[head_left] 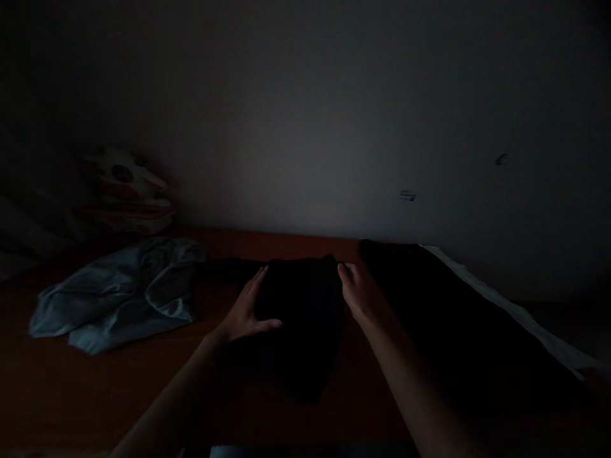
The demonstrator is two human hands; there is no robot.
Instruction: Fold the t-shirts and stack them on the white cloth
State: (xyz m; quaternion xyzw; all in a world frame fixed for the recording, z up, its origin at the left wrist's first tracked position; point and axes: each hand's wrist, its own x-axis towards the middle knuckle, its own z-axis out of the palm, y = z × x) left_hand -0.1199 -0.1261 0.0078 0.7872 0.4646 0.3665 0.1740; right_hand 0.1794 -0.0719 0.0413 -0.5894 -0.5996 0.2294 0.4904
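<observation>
A black garment (300,318) lies in front of me on the reddish-brown surface; the dim light hides its exact kind and its folds. On its left side rests my left hand (245,313), fingers stretched out and thumb spread wide across the cloth. My right hand (352,289) pinches the garment's upper right edge between thumb and fingers. Left of the garment is a crumpled grey-blue piece of clothing (128,292). To the right, a large black cloth (458,324) is spread flat, with a white cloth edge (506,305) showing along its far side.
A plain wall (305,127) rises behind the reddish-brown surface (143,388). At the back left, a stuffed toy (126,181) sits on a red and white box-like thing (136,216). A small label (407,196) is on the wall. Pale fabric hangs at the far left.
</observation>
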